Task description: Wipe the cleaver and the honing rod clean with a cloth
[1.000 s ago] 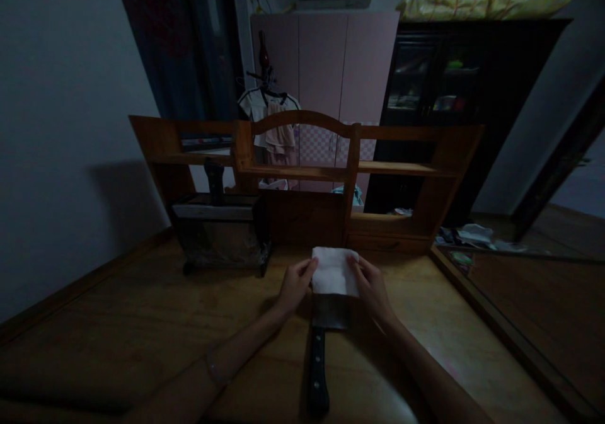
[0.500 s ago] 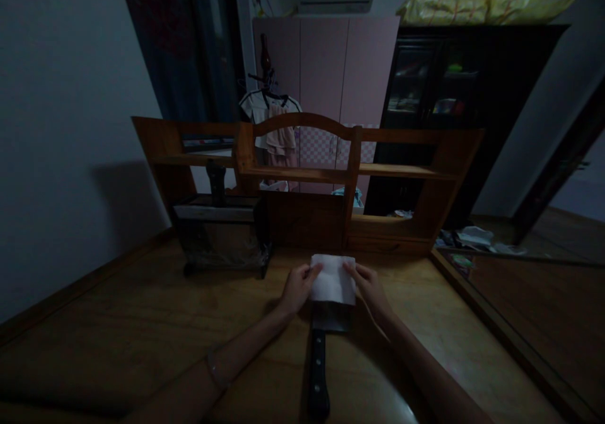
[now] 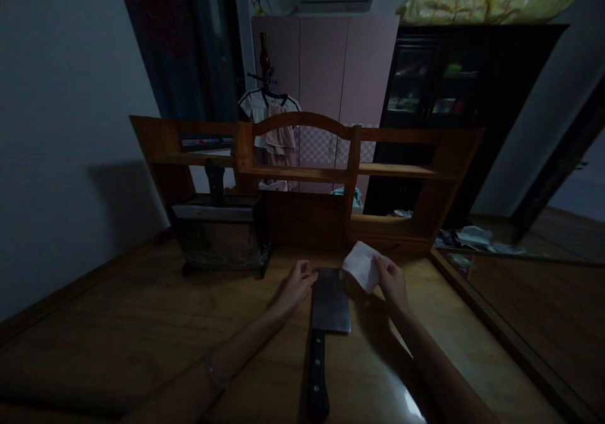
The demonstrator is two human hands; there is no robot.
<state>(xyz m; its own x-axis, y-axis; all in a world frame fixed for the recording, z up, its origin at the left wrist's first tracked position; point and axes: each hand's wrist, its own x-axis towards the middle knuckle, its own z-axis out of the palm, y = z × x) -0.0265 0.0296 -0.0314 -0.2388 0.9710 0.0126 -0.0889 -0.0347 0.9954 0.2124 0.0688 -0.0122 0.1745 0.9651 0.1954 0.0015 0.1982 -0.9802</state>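
Note:
A cleaver [image 3: 331,301] lies flat on the wooden table, its broad steel blade pointing away from me and its black riveted handle toward me. My left hand [image 3: 299,280] is beside the blade's far left corner, fingers loosely bent and apart, with nothing in them; whether a fingertip touches the blade I cannot tell. To the right of the blade, my right hand [image 3: 391,280] pinches a white paper tissue [image 3: 362,265] by its right side. The tissue is tilted and raised off the table.
A knife block [image 3: 220,235] with a black-handled knife in it stands at the back left of the table [image 3: 142,323]. Behind it runs a wooden shelf unit [image 3: 302,175]. The table's raised right edge [image 3: 491,323] borders a brown surface.
The tissue has moved off the blade to the right in my right hand. My left hand has let go of it and stays near the blade, which now shows fully.

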